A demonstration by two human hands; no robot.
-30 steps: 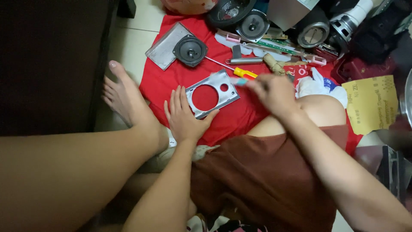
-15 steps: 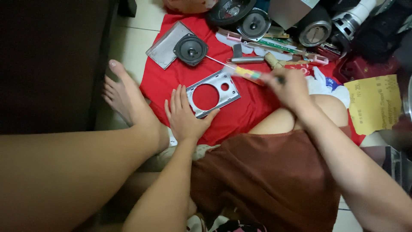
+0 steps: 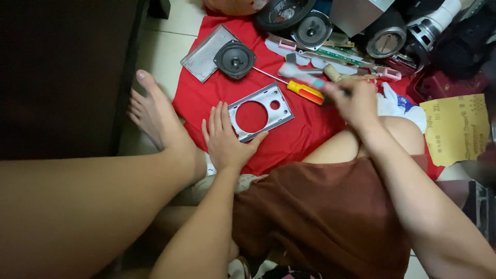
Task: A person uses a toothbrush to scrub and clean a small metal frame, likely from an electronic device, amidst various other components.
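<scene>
My left hand (image 3: 226,140) lies flat on a red cloth (image 3: 299,142), with the thumb and fingertips touching a grey metal plate (image 3: 278,107) that has one large and one small round hole. Raised above my knee, my right hand (image 3: 354,101) is shut on a thin brush-like tool (image 3: 302,76) with a white head and a teal handle; the tool is blurred. Just under that tool, a screwdriver (image 3: 306,93) with a yellow and orange handle rests on the cloth.
A small black speaker (image 3: 235,59) sits on a grey metal sheet (image 3: 202,56). More speakers (image 3: 310,28), strips and parts crowd the cloth's far edge. A yellow sandpaper sheet (image 3: 454,129) lies right. Dark furniture (image 3: 62,77) stands left, beside my bare foot (image 3: 155,116).
My right hand rose off the cloth near the screwdriver, now holding the brush-like tool, and drew back toward my knee. My left hand stayed at the plate.
</scene>
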